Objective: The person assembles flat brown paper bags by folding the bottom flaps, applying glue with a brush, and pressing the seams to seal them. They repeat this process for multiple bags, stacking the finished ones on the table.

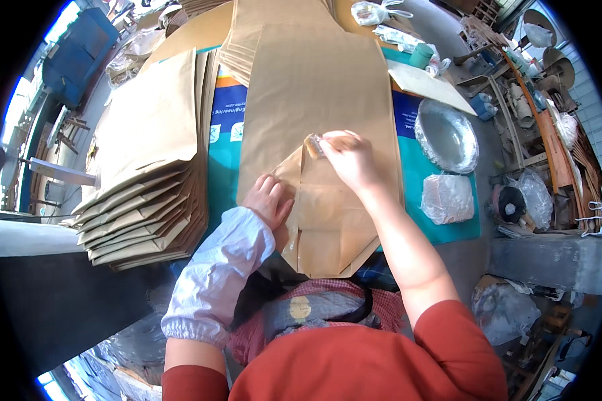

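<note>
A large brown paper bag lies flat in front of me, its near end opened out into a folded, pointed bottom with wet-looking patches. My right hand is closed around a small brush, whose tan bristles touch the paper at the far point of the folded bottom. On the left edge of that fold rests my left hand, fingers stretched out and pressing on the paper. Its thumb side is partly hidden. A pale blue sleeve cover covers my left forearm.
To the left stands a thick stack of folded paper bags. On the right, over a teal printed sheet, are a plastic-lined bowl, a plastic-wrapped block, a pale board and a green cup.
</note>
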Available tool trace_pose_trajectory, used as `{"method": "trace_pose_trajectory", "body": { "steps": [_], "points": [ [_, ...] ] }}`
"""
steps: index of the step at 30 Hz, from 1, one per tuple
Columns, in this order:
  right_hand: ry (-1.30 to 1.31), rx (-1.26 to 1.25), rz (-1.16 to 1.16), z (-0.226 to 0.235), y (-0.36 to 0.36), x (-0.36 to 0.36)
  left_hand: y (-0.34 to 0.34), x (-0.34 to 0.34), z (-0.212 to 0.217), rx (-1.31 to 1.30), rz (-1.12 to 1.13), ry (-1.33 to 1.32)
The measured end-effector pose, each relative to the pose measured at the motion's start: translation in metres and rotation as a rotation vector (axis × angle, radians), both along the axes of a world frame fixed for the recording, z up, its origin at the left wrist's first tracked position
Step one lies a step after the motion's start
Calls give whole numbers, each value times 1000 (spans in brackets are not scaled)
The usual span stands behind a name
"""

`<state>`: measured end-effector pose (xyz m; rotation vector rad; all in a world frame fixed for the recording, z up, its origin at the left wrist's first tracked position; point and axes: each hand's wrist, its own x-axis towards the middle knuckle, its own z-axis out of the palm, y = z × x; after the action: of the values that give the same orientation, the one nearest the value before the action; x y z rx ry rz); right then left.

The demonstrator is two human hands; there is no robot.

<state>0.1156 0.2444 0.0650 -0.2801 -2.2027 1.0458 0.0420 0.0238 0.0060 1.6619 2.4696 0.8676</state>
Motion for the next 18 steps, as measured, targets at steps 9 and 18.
{"method": "trace_pose_trajectory", "body": {
  "steps": [9, 18],
  "points": [
    [-226, 710, -325, 47, 128, 201, 3, 10, -4, 84, 35, 18],
    [-549, 42, 184, 30, 62, 172, 23, -33, 2, -105, 178, -107]
  ]
}}
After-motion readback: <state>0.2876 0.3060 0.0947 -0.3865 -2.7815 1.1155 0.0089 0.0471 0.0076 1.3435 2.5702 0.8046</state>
